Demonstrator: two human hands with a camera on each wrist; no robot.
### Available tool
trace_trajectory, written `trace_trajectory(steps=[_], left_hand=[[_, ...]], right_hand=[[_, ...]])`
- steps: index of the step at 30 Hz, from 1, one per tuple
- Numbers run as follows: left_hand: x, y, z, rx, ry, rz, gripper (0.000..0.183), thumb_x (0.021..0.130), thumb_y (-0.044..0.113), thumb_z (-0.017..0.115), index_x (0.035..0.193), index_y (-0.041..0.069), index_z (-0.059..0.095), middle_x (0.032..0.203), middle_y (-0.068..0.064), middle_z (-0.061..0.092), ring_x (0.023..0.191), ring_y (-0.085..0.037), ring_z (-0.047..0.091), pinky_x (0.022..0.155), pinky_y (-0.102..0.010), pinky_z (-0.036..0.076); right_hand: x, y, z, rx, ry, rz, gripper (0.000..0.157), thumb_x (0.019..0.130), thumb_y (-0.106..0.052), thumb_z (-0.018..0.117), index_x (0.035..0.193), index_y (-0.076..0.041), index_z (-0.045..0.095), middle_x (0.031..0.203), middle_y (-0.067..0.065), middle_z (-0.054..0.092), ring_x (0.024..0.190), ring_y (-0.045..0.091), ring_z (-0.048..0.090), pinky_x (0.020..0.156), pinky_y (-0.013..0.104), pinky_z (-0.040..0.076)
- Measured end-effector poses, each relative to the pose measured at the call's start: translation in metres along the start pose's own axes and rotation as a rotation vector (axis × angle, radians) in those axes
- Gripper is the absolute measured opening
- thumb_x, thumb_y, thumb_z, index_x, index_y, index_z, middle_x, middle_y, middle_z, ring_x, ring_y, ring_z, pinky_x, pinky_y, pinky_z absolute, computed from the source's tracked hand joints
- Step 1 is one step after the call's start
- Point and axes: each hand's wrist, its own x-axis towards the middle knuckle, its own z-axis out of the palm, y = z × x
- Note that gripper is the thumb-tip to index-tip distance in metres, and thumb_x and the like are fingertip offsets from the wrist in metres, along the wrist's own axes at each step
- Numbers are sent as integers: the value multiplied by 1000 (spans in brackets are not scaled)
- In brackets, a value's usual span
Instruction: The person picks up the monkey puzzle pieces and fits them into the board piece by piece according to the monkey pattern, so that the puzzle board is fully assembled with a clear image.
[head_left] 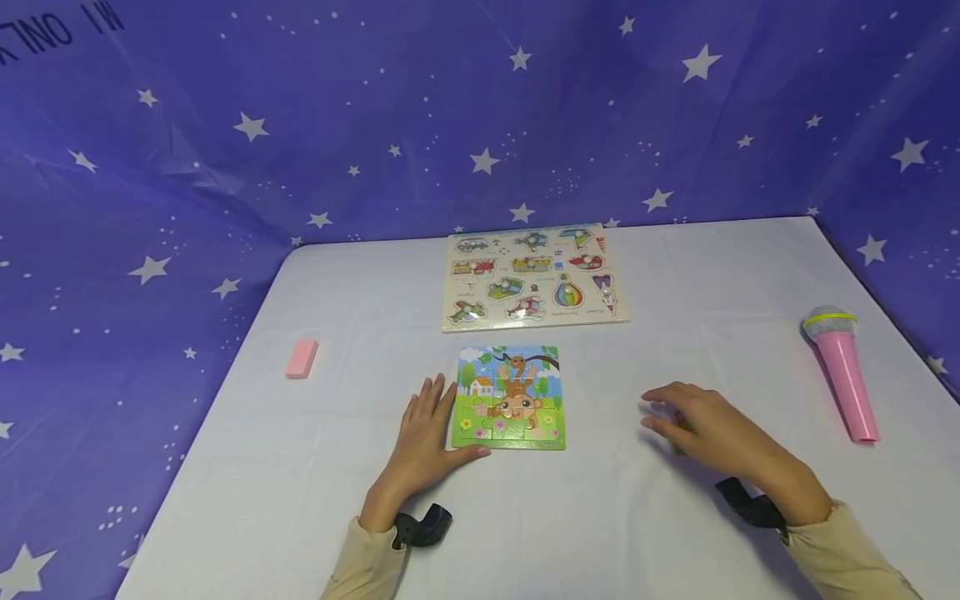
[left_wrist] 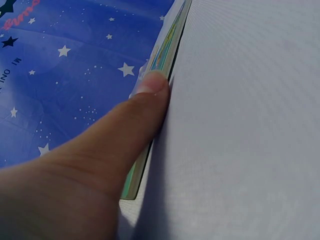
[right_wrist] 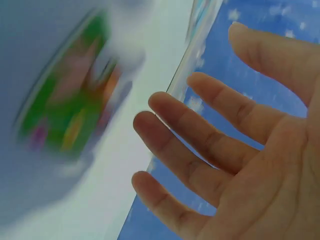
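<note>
A square jigsaw puzzle (head_left: 507, 398) with a monkey hanging from a branch lies on the table, its pieces fitted together. My left hand (head_left: 422, 443) rests at its lower left corner, fingers extended along the left side and thumb along the near edge. In the left wrist view the thumb (left_wrist: 135, 115) presses against the puzzle's thin side (left_wrist: 131, 182). Some way to the right of the puzzle, my right hand (head_left: 708, 429) hovers over the cloth, holding nothing. Its fingers (right_wrist: 200, 140) are spread and relaxed in the right wrist view, with a blurred green patterned shape (right_wrist: 70, 95) at the left.
Behind the puzzle lies a wooden peg board (head_left: 536, 279) with vehicle pictures. A pink block (head_left: 302, 358) is at the left, and a pink toy microphone (head_left: 843, 375) lies near the right edge. White cloth (head_left: 585, 517) covers the table; a blue starry curtain (head_left: 420, 108) hangs around it.
</note>
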Motion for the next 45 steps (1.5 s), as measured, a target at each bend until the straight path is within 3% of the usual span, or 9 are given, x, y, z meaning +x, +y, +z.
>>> trace_trajectory(steps=[5, 10, 16, 27, 38, 45], left_hand=[[-1, 0, 1, -2, 3, -3, 100, 67, 59, 68, 142, 6, 27, 152, -14, 15, 142, -29, 6, 114, -49, 9], [-1, 0, 1, -4, 7, -3, 100, 67, 58, 68, 142, 6, 28, 152, -14, 16, 142, -30, 7, 114, -49, 9], [0, 0, 1, 4, 10, 1, 101, 67, 59, 68, 142, 6, 28, 152, -14, 15, 142, -30, 6, 114, -49, 9], [0, -2, 3, 9, 15, 12, 100, 67, 58, 68, 142, 5, 28, 152, -15, 16, 142, -30, 7, 114, -49, 9], [0, -1, 3, 16, 14, 13, 100, 67, 58, 68, 142, 5, 28, 151, -16, 16, 142, -30, 7, 114, -48, 9], [0, 0, 1, 9, 10, 11, 100, 67, 58, 69, 142, 5, 28, 152, -15, 15, 142, -30, 7, 114, -48, 8]], right_hand=[[-15, 21, -15, 29, -36, 108, 39, 89, -32, 56, 115, -3, 58, 108, 12, 63, 100, 28, 59, 82, 48, 47], [-25, 32, -17, 21, -27, 139, 39, 89, -31, 57, 114, -2, 58, 105, 10, 64, 99, 28, 59, 83, 48, 45], [-32, 36, -12, 26, -5, 126, 35, 86, -28, 61, 111, -3, 60, 106, 10, 62, 102, 31, 57, 84, 49, 44], [-43, 34, 0, 15, 24, 85, 46, 75, -33, 72, 111, -8, 60, 112, 11, 52, 105, 31, 47, 82, 51, 42], [-39, 32, 8, -109, 98, 37, 44, 73, -28, 74, 112, -11, 62, 100, 9, 53, 89, 22, 50, 69, 41, 45], [-34, 35, 9, -122, 125, 39, 41, 69, -24, 77, 105, -14, 62, 93, 8, 52, 82, 20, 48, 64, 35, 39]])
